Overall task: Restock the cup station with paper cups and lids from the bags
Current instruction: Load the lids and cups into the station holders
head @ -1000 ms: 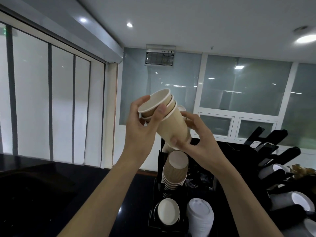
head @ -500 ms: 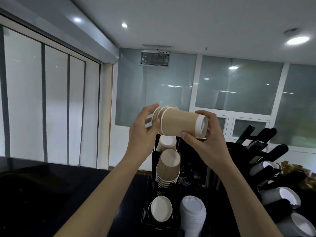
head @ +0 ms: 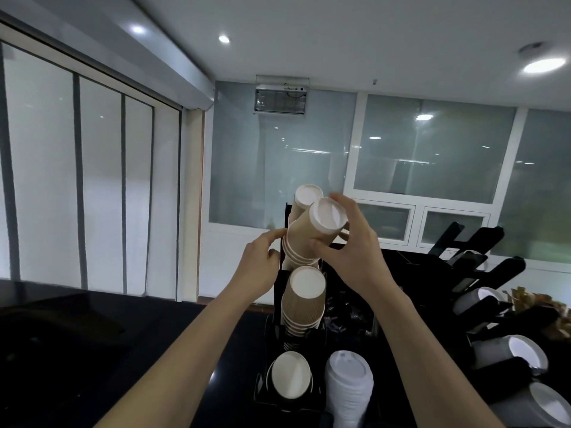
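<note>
The right hand (head: 352, 251) grips a short nested stack of kraft paper cups (head: 312, 233), thumb under the wall and fingers curled over the far side near the white base, which faces the camera. The stack is tilted, rims pointing down and away toward the top slot of the black cup dispenser rack (head: 275, 335). The left hand (head: 259, 267) is beside the rims of the stack, its fingers loosely extended with the tips touching or nearly touching the lowest rims; I cannot tell whether it bears any weight or only steadies.

Just behind the held stack another kraft cup (head: 307, 196) stands base up in the same top slot. Below, a stack of ribbed brown cups (head: 304, 301) fills the middle slot, and a white-based cup (head: 290, 375) sits in the lowest one. Beside that, a column of white plastic lids (head: 349, 384) stands in the next compartment. To the right a second black rack holds grey cups (head: 506, 356). No bag is visible.

The step in hand appears to be seating these cups in the top slot. The next move probably calls for lining the rims up with the slot opening or over the cup already there, then pushing along the stack's axis, the left hand guiding so that the rims do not catch on the rack edge.
</note>
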Demonstrator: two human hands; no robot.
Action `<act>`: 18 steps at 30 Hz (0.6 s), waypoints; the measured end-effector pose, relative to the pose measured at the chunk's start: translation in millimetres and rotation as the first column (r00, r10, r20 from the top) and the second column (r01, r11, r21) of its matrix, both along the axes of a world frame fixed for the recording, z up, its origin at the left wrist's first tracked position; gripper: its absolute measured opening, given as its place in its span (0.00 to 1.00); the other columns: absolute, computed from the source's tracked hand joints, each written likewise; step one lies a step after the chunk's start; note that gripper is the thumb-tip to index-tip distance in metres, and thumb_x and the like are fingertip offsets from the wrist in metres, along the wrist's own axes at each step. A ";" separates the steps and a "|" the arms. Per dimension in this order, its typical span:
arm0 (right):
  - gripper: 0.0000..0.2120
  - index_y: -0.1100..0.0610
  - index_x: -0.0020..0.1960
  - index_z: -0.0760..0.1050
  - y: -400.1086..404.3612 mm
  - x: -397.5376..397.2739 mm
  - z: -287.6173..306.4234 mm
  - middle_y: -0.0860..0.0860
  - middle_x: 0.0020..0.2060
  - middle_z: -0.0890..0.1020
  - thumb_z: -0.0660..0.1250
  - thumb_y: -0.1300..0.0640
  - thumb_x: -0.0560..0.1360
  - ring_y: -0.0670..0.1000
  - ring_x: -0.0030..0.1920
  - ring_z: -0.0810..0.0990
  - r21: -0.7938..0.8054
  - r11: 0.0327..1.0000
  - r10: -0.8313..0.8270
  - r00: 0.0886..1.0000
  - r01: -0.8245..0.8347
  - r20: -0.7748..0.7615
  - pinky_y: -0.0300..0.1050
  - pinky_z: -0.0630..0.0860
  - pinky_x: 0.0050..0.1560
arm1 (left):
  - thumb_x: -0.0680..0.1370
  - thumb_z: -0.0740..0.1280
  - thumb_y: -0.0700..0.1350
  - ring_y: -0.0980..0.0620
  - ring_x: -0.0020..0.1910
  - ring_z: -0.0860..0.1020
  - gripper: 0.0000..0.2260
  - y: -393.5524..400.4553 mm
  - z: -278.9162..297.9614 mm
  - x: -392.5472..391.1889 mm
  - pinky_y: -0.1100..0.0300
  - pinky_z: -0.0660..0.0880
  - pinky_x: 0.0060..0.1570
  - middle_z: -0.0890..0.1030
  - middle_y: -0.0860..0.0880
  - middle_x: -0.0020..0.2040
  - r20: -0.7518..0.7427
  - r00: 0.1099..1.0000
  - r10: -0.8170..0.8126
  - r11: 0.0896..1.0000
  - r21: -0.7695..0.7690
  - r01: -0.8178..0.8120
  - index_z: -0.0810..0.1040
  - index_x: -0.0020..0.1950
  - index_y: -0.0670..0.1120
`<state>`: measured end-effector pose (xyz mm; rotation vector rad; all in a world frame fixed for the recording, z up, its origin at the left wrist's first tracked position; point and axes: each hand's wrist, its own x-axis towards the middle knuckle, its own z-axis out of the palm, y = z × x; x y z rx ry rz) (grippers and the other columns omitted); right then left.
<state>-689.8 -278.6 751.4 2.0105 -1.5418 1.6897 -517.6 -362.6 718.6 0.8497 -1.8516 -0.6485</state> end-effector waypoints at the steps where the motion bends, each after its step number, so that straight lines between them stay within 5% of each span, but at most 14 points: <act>1: 0.39 0.37 0.73 0.65 -2.1 0.4 -0.3 0.42 0.64 0.75 0.79 0.56 0.70 0.44 0.62 0.75 0.018 1.000 -0.001 1.000 0.001 -0.028 0.47 0.77 0.62 | 0.82 0.54 0.32 0.65 0.39 0.71 0.26 -2.1 -2.3 0.3 0.81 0.68 0.36 0.75 0.48 0.72 0.022 1.000 0.002 1.000 0.012 -0.002 0.71 0.75 0.52; 7: 0.42 0.35 0.74 0.63 -16.2 2.8 -4.3 0.41 0.62 0.78 0.79 0.55 0.68 0.45 0.60 0.77 0.120 0.993 0.005 0.984 0.017 -0.179 0.46 0.75 0.60 | 0.83 0.54 0.33 0.64 0.67 0.73 0.26 -3.2 -9.1 -0.1 0.65 0.70 0.67 0.76 0.60 0.68 -0.091 0.991 -0.100 0.994 -0.045 0.096 0.72 0.72 0.60; 11: 0.35 0.39 0.68 0.69 -29.0 -6.9 -8.6 0.41 0.57 0.81 0.81 0.53 0.66 0.46 0.59 0.79 0.151 0.988 -0.002 0.985 0.029 -0.175 0.54 0.78 0.59 | 0.84 0.54 0.35 0.62 0.67 0.73 0.28 -3.9 -7.6 -1.7 0.70 0.69 0.60 0.76 0.60 0.67 -0.088 0.988 -0.124 0.992 -0.041 0.121 0.69 0.73 0.66; 18: 0.34 0.34 0.68 0.70 -36.6 -13.9 -26.2 0.44 0.53 0.77 0.81 0.47 0.67 0.42 0.55 0.76 0.161 0.986 -0.025 0.989 0.049 -0.147 0.44 0.75 0.58 | 0.84 0.55 0.36 0.62 0.70 0.72 0.27 -7.9 -16.9 -2.7 0.77 0.68 0.56 0.76 0.61 0.70 -0.057 0.989 -0.136 0.991 -0.003 0.136 0.69 0.74 0.65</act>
